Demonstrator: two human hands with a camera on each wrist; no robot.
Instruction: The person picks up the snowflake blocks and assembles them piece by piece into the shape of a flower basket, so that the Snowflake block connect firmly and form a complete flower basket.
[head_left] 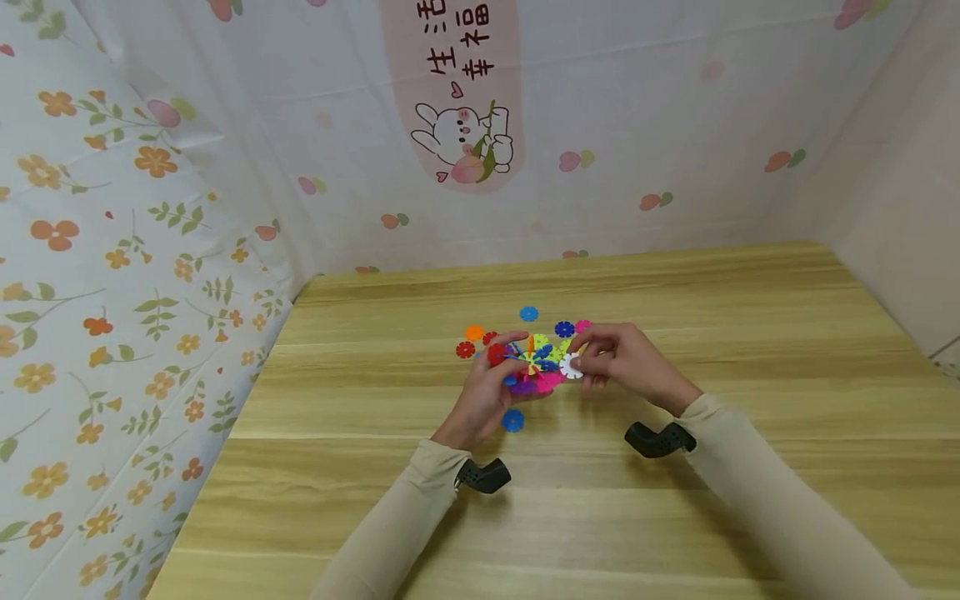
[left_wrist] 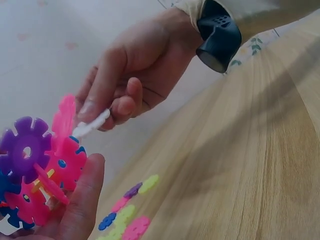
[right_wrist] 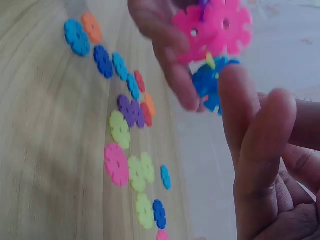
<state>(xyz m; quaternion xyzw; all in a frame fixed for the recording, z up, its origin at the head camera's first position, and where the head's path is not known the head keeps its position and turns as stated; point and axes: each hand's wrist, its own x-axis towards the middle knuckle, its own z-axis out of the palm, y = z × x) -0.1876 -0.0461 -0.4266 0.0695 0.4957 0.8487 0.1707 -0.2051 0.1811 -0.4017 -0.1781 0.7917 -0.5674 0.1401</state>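
Observation:
My left hand (head_left: 480, 398) holds a cluster of interlocked plastic snowflake discs above the table. In the left wrist view, the cluster shows a purple disc (left_wrist: 25, 150), several pink discs (left_wrist: 64, 122) and blue ones at its lower left. Between thumb and fingers, my right hand (head_left: 633, 367) pinches a white snowflake disc (head_left: 570, 365) at the cluster's right side. The left wrist view shows this white disc (left_wrist: 92, 125) edge-on, close to an upright pink disc; whether they touch I cannot tell. Fingers of the right hand (right_wrist: 265, 155) hide the white disc in the right wrist view.
Loose snowflake discs lie on the wooden table (head_left: 315, 492) around and below the hands, among them a blue disc (head_left: 513, 420), a light blue disc (head_left: 528, 313), an orange disc (head_left: 474, 332) and a pink disc (right_wrist: 116, 164). A printed curtain (head_left: 300, 150) hangs behind the table.

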